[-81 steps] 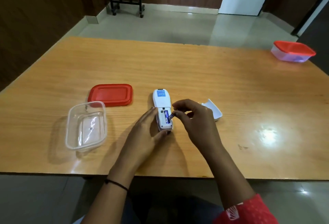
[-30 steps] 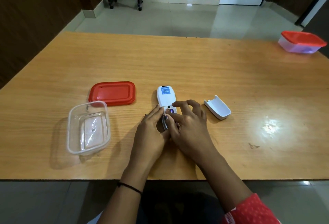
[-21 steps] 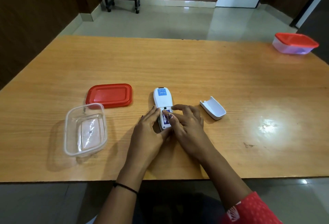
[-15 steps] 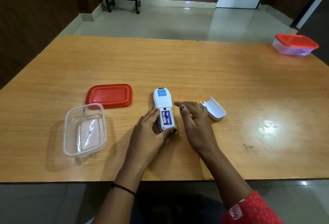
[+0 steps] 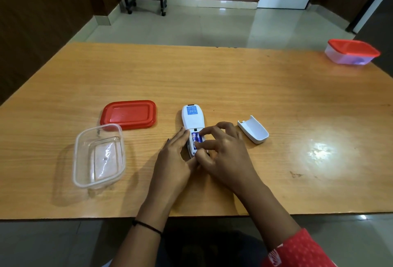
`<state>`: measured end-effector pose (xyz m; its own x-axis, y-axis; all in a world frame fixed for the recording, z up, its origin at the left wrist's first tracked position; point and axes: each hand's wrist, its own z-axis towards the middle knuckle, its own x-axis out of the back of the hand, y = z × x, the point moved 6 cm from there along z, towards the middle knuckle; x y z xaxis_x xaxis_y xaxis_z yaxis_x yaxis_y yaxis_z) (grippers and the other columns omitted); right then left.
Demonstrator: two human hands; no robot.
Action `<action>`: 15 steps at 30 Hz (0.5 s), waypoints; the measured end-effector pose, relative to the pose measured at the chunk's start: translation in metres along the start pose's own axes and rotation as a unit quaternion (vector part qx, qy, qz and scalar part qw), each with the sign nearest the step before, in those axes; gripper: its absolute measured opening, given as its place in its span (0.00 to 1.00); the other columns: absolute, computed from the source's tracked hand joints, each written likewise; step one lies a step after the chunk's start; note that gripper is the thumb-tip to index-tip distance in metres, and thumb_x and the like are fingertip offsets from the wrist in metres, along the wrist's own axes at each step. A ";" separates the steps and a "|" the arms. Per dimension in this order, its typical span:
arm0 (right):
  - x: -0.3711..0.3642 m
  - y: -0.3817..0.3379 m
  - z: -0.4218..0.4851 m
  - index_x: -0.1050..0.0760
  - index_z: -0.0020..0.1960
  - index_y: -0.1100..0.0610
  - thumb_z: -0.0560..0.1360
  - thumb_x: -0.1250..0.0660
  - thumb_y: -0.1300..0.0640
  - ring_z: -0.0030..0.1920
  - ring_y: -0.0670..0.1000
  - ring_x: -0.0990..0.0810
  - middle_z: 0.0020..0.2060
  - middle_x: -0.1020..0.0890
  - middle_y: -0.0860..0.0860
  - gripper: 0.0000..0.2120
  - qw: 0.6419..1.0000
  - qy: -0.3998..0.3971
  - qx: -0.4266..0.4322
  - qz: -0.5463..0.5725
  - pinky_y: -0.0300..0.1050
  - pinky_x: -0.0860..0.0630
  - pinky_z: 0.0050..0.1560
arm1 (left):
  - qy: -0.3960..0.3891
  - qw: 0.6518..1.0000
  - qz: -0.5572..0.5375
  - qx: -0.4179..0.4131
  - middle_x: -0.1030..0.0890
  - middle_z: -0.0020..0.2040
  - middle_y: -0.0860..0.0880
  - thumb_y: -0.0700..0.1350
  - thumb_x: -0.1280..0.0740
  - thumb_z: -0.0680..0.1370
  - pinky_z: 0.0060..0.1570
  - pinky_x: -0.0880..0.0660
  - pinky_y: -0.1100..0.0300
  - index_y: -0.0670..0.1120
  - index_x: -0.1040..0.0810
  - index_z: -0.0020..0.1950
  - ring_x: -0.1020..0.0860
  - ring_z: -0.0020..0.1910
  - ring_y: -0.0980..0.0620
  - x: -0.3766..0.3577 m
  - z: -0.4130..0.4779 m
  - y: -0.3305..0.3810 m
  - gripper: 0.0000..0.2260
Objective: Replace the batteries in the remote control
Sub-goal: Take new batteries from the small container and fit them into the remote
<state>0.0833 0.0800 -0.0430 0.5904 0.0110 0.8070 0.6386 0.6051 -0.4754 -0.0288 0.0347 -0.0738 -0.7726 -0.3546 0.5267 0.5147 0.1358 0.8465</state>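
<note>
**Right hand back on the batteries, cover not yet on**

Your remote (image 5: pixel 193 121) lies face down on the table (image 5: pixel 212 75), near the front edge and about midway along it. Its bay is open toward you, with two blue batteries (image 5: pixel 196 138) inside.

Half a second ago your right hand lay flat on the table beside the remote, off the batteries and pointing toward the cover. Now your right hand (image 5: pixel 223 152) is over the bay again. Its fingers are curled, and thumb and forefinger pinch at the batteries from either end. Your left hand (image 5: pixel 172 160) has not moved. Its fingers lie straight along the remote's left side, bracing it, and its thumb is hidden under the right hand.

I take that return to mean the batteries are in but one is not seated to your liking. If so, fitting is unfinished and closing comes after it. The cover (image 5: pixel 253 131) lies on the table just right of your right hand, not touching it.

Left of the remote, the clear box (image 5: pixel 98 156) stands open near the front edge, with nothing in it that I can see. The red lid (image 5: pixel 128 114) lies flat just behind the box, whose far rim overlaps the lid's near edge in this view. A second box (image 5: pixel 350 56), lidded in red, sits at the far right corner. Something purplish shows through its wall, too small to name.
</note>
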 end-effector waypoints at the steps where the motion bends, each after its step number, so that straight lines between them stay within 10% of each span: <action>1: 0.000 -0.001 -0.001 0.15 0.41 0.51 0.68 0.44 0.47 0.58 0.55 0.28 0.50 0.17 0.45 0.19 1.000 -0.002 0.002 -0.017 0.51 0.33 0.52 | 0.001 1.000 0.004 -0.001 0.33 0.73 0.52 0.39 0.29 0.71 0.70 0.40 0.63 0.47 0.33 0.72 0.37 0.72 0.57 0.000 -0.001 0.000 0.30; 6: -0.004 -0.002 -0.003 0.15 0.43 0.51 0.69 0.45 0.48 0.58 0.56 0.27 0.49 0.19 0.46 0.20 0.999 -0.005 0.008 -0.039 0.49 0.34 0.49 | 0.002 1.000 0.013 -0.005 0.34 0.74 0.50 0.37 0.30 0.72 0.73 0.39 0.52 0.47 0.33 0.72 0.38 0.74 0.55 -0.001 -0.002 0.002 0.30; 12: 0.002 0.013 -0.005 0.16 0.46 0.53 0.70 0.43 0.50 0.55 0.51 0.27 0.50 0.19 0.48 0.17 0.989 0.049 -0.044 0.135 0.53 0.28 0.55 | 0.016 1.000 0.010 -0.003 0.31 0.72 0.51 0.44 0.26 0.70 0.69 0.39 0.64 0.46 0.31 0.71 0.35 0.71 0.58 0.002 0.000 0.003 0.30; 15: 0.033 0.031 0.000 0.18 0.53 0.53 0.72 0.39 0.54 0.59 0.53 0.28 0.53 0.20 0.50 0.14 0.983 0.161 -0.082 0.043 0.54 0.29 0.55 | 0.013 1.000 0.003 -0.001 0.31 0.72 0.54 0.48 0.24 0.69 0.68 0.40 0.66 0.48 0.30 0.71 0.35 0.70 0.60 0.005 -0.002 0.005 0.32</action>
<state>0.1225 0.0994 -0.0309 0.7545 -0.2126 0.6209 0.6349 0.4760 -0.6086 -0.0294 0.0322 -0.0675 -0.7599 -0.3772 0.5294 0.5200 0.1360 0.8433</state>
